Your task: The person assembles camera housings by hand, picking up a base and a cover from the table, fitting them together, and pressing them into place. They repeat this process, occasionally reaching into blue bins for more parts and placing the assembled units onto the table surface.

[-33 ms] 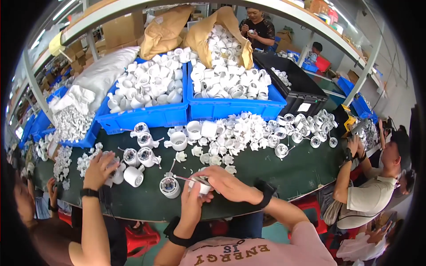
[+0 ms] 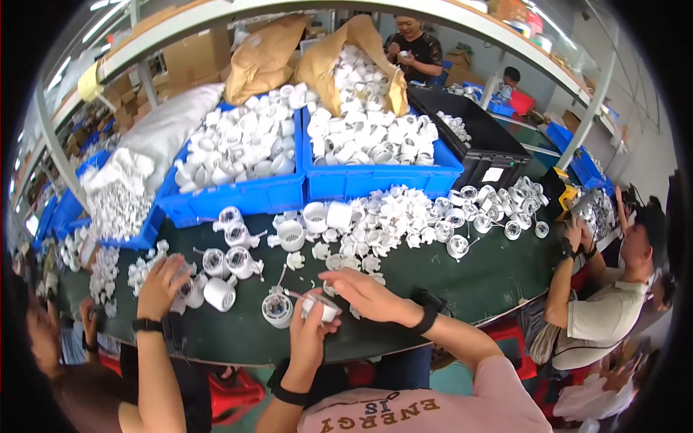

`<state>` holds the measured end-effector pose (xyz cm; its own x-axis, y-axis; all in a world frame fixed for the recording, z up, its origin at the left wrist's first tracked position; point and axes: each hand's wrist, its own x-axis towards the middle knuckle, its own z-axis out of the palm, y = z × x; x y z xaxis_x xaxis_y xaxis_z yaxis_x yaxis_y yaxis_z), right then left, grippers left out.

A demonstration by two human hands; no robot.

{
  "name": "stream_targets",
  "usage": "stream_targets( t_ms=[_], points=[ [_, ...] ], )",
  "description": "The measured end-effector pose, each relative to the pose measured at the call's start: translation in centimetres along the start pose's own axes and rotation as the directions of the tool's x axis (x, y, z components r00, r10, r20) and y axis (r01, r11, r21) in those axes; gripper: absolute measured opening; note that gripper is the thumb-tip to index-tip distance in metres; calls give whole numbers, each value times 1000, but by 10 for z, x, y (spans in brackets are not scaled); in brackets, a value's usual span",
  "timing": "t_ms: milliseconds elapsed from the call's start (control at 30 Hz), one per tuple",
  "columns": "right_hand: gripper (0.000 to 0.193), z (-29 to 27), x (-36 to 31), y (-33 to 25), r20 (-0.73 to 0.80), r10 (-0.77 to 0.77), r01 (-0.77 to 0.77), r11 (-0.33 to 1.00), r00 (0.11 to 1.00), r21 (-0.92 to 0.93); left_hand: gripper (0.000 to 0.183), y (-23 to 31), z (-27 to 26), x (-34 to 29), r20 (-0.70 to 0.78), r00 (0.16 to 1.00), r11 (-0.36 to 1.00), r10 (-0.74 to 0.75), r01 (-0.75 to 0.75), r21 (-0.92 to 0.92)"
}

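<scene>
A small white round plastic housing (image 2: 326, 311) is gripped in the fingers of my left hand (image 2: 307, 338), low over the near part of the table. My right hand (image 2: 369, 297) hovers just to its right, its fingers stretched out and holding nothing that I can see. Left of the held housing stands another round white housing (image 2: 277, 309) with a clear, patterned top and a thin wire. Beyond my hands lie loose white petal-shaped plastic pieces (image 2: 370, 263).
Blue bins (image 2: 238, 198) of white cups stand at the back, beside a black crate (image 2: 498, 155). More assembled housings (image 2: 242, 261) sit to the left, near a co-worker's hand (image 2: 162, 289). Another person (image 2: 599, 289) works at the right. The green table edge curves close to me.
My right hand has moved slightly away from the housing, its fingers now straighter. The left hand still holds the housing, now tilted differently. The view has shifted a little.
</scene>
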<state>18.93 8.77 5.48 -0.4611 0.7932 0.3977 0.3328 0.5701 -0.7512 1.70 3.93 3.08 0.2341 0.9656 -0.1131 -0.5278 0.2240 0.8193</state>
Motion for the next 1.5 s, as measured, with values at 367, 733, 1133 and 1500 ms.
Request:
stream_targets(
  t_ms=[367,733,1133,1500],
  points=[
    [21,-8,86,45,-174,50,-127,874,983,-469,25,19,-20,-35,-4,999,996,44,-43,72],
    [61,-196,141,171,-537,337,-609,631,773,-480,29,-17,-50,-34,-109,951,864,290,-211,457],
    [112,-222,199,189,99,620,-409,621,779,-669,28,-20,-37,-23,38,852,519,522,-353,778],
    [124,-163,219,163,-245,618,-620,515,747,-592,27,-6,-31,-21,66,911,532,407,-296,793]
  ],
)
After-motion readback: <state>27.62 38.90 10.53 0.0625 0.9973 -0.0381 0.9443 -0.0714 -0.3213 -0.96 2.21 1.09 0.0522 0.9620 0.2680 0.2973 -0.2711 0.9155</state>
